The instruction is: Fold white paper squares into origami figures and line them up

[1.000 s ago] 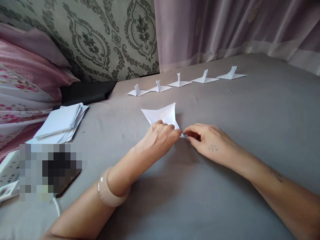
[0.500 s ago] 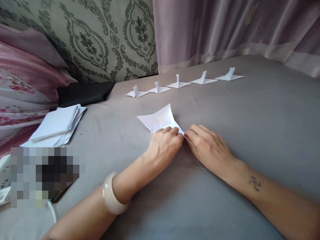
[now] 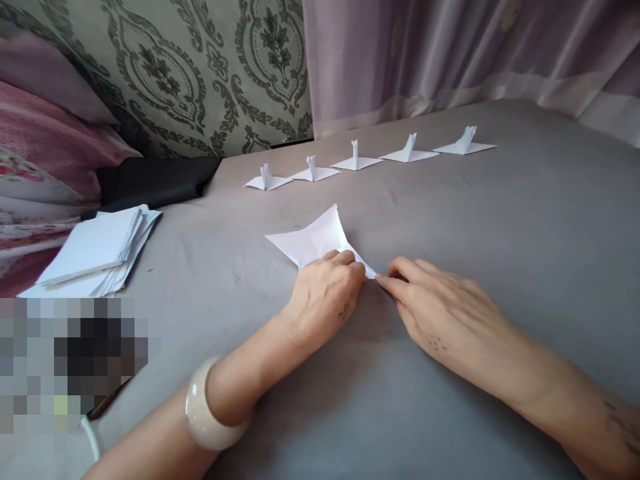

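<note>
A grey cloth (image 3: pixel 550 233) lies under everything, with a leafy patterned wall (image 3: pixel 220 73) and a purple curtain (image 3: pixel 425 53) at the back. Your folded paper (image 3: pixel 313 245) sits in the middle, open like a little boat, with its near part under your left hand (image 3: pixel 330 283). That hand is curled and presses down (I can't tell if it pinches too). Your right hand (image 3: pixel 437 300) has just slid out a bit, so the paper's pointy tip now shows between your hands. That seems to mean the work is at this tip. Your right thumb is at it, fingers bent, but I can't tell if they grip. Five folded paper shapes (image 3: pixel 356 163) stand in a row behind, well apart. A stack of paper (image 3: pixel 90 247) lies off to your left. Only your left hand blocks the view.
</note>
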`<state>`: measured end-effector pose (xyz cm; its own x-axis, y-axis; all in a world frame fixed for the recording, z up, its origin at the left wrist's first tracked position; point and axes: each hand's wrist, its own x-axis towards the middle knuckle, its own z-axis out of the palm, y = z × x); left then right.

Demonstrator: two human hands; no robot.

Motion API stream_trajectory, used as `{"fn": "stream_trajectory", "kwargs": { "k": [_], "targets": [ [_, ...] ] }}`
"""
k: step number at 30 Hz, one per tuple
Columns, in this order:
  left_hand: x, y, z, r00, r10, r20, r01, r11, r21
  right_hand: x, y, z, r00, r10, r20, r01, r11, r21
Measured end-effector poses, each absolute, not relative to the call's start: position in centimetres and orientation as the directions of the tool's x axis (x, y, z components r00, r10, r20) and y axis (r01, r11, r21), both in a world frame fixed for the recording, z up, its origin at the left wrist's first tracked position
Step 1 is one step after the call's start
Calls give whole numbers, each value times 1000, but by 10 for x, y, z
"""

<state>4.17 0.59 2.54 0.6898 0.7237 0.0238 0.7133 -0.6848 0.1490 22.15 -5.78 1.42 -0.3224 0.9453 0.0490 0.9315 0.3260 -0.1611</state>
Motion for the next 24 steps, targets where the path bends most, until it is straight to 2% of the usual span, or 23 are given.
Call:
{"fn": "stream_trajectory", "kwargs": {
  "k": [7,16,21,24],
  "targets": [
    [55,7,40,682,722,-119,729,-684,29,225,-51,21,-308,951,6,932,303,-199],
    [63,3,41,651,750,-113,754,-657,-15,224,-43,30,-284,955,-87,940,260,-219],
    [69,-1,44,629,763,-147,766,-641,-48,231,-34,33,-373,919,-127,913,340,-226],
    [69,0,41,650,749,-130,749,-660,-61,239,-26,27,-448,889,-94,871,410,-271]
  ]
}}
